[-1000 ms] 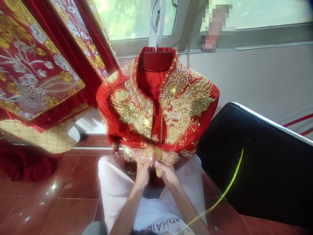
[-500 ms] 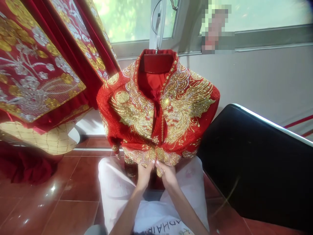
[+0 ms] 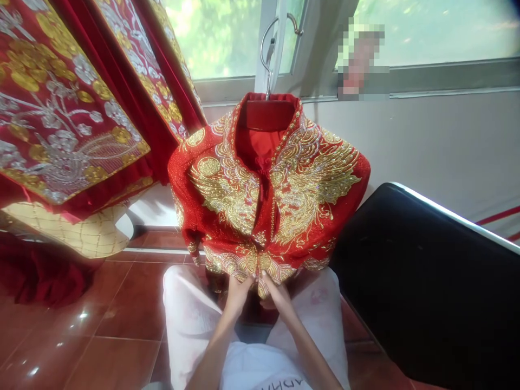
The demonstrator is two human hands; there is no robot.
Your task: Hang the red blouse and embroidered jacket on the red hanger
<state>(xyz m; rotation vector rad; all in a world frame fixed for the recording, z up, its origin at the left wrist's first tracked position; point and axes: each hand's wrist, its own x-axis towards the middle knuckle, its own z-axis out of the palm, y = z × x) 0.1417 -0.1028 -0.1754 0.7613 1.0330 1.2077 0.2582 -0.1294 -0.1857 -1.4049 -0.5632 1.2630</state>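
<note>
A red jacket (image 3: 268, 200) with heavy gold and silver embroidery hangs on a red hanger (image 3: 266, 111) whose metal hook (image 3: 272, 43) is caught on the window frame. My left hand (image 3: 238, 292) and my right hand (image 3: 276, 295) meet at the jacket's bottom hem, at the front opening. Each pinches one edge of the hem, thumbs on top, fingers closed on the cloth. My legs in white trousers (image 3: 190, 319) are below the jacket.
More embroidered red garments (image 3: 60, 124) hang at the left over a pale quilted cloth (image 3: 77, 233). A black padded surface (image 3: 426, 281) fills the right. The floor is glossy red tile (image 3: 81, 341). A window (image 3: 227, 32) runs along the wall behind.
The view has tilted a little, so the jacket sits lower and slightly right in the frame. My hands stay pinched together on the hem. The yellow-green streak is gone.
</note>
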